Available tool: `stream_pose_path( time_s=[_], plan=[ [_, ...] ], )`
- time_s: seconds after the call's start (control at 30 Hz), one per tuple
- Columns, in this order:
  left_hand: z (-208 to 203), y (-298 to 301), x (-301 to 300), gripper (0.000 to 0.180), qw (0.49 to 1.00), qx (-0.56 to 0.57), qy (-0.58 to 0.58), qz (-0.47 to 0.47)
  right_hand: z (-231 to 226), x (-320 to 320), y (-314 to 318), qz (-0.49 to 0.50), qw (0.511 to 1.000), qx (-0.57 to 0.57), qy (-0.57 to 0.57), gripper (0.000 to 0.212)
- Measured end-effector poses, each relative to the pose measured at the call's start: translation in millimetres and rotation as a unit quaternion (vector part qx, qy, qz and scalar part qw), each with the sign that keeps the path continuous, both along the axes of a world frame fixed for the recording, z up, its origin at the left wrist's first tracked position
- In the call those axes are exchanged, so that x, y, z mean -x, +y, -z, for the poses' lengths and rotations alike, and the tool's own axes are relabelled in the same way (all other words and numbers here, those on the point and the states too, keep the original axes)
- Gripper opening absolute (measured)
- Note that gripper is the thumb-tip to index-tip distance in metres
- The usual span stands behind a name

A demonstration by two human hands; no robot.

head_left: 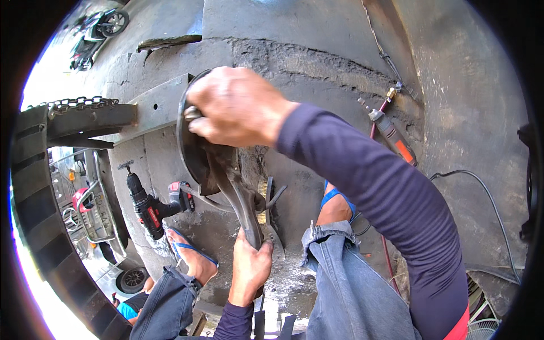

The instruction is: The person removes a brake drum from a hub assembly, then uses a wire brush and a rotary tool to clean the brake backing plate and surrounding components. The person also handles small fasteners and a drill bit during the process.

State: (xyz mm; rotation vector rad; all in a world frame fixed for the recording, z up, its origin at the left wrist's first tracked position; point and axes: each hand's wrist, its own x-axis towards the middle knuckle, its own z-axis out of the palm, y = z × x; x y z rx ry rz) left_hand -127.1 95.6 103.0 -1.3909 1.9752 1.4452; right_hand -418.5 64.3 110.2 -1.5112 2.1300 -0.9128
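Between my legs is a dark, greasy metal part [241, 201] with a curved arm, held off the floor. At its upper end sits a thin round plate [185, 144], seen nearly edge-on. My left hand [250, 269] is closed around the arm's lower end. Above, my right hand [238, 107] is curled over the plate's middle, its fingers closed and slightly blurred. A small shiny metal piece [193, 113] shows at those fingers; what it is I cannot make out. My right hand and forearm hide part of the plate.
On the floor, left of the part, a cordless drill [152, 209] carries a flared attachment. At right lie a grey-orange air tool [395, 137], a red hose [391, 266] and a black cable [481, 184]. A steel beam [156, 105] and chain [85, 104] stand upper left. Another person [129, 309] shows lower left.
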Motion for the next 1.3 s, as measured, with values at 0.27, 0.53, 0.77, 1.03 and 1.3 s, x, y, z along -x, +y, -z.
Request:
stream_pose_path(
  time_s=[0.27,0.53,0.77,1.03,1.3],
  plan=[
    [-7,-21,-1,0.015,0.993,-0.065,-0.039,-0.089,0,-52,-59,0.01,0.999,0.052,0.005,0.018],
    [24,-15,-26,0.03,0.996,-0.035,-0.065,-0.058,10,-53,-38,0.022,0.997,0.078,0.01,0.015],
    [34,23,-17,0.051,0.99,0.117,-0.039,0.069,16,-39,74,0.132,0.982,0.134,-0.035,0.018],
    [39,61,-18,0.076,0.976,0.089,-0.044,0.194,48,-36,177,0.346,0.902,0.044,-0.255,0.02],
    [51,69,-23,0.08,0.977,0.072,-0.026,0.198,82,-38,206,0.348,0.865,0.089,-0.35,0.018]
  ],
)
